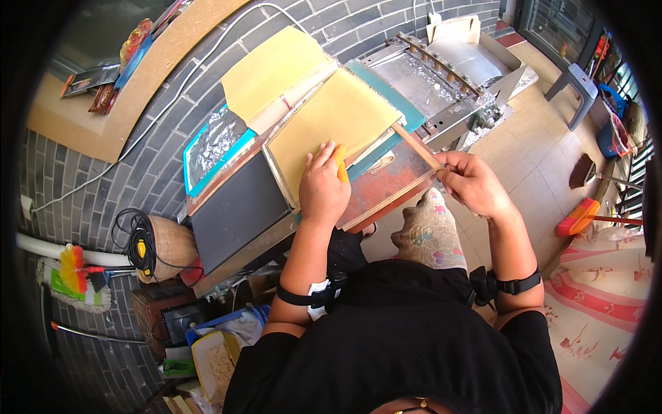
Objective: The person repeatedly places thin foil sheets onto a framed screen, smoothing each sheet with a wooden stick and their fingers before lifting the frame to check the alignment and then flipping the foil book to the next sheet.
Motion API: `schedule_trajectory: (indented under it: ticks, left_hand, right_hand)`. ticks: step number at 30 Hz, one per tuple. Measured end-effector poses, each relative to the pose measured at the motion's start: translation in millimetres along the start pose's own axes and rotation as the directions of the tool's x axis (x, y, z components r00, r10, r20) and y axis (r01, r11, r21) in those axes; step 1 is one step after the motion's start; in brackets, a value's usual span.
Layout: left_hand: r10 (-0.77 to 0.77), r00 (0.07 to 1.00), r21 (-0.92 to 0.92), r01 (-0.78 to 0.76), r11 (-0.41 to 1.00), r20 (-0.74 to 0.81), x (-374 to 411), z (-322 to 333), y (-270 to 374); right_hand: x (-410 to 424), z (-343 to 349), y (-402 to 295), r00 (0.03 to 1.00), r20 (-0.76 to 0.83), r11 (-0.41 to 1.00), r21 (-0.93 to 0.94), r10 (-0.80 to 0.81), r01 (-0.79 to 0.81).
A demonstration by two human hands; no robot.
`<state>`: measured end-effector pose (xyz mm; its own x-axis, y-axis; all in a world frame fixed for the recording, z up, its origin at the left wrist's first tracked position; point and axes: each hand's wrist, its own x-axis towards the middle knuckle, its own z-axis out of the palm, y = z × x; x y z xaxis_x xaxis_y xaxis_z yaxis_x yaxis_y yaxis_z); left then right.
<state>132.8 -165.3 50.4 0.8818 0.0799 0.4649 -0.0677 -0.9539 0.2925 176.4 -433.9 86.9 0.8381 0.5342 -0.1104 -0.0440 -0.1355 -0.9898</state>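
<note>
My left hand (pixel 326 189) lies on the near edge of a yellow sheet (pixel 331 119), fingers pointing away from me. An orange-yellow cover, apparently a finger cot, wraps its thumb. The sheet tops a stack in a thin-edged frame or board. My right hand (pixel 473 183) pinches the near end of a narrow tan strip (pixel 416 145), whose far end meets the stack's right corner. Whether the strip is wood or folded paper I cannot tell. Beneath the stack are a teal ribbed mat (pixel 414 114) and a worn red board (pixel 385 181).
A second yellow sheet (pixel 276 72) lies behind the stack. Crumpled foil fills a blue-edged tray (pixel 217 147); a dark board (pixel 240 212) is nearer. A metal machine (pixel 439 72) stands right of the bench. Farther right are a grey stool (pixel 574 93) and an orange broom (pixel 576 217).
</note>
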Motion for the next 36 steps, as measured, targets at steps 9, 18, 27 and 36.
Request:
schedule_trajectory:
  ticks: [9, 18, 27, 36]
  left_hand:
    - [-0.061, 0.995, -0.314, 0.032, 0.949, -0.083, 28, -15, 8]
    - [-0.326, 0.73, -0.788, 0.61, -0.088, 0.601, 115, 5, -34]
    - [-0.423, 0.744, -0.838, 0.539, -0.078, 0.518, 95, -1, -72]
    - [-0.317, 0.881, -0.933, 0.305, -0.19, 0.352, 50, -66, -147]
  right_hand:
    - [2, 0, -3, 1.0, -0.017, 1.0, -0.013, 0.022, -0.023]
    - [-24, 11, -8, 0.991, -0.004, 0.944, -0.302, -0.137, 0.13]
    - [-66, -17, -8, 0.985, 0.171, 0.995, -0.098, -0.001, 0.018]
    - [-55, -21, -5, 0.995, 0.017, 0.995, -0.027, 0.097, -0.096]
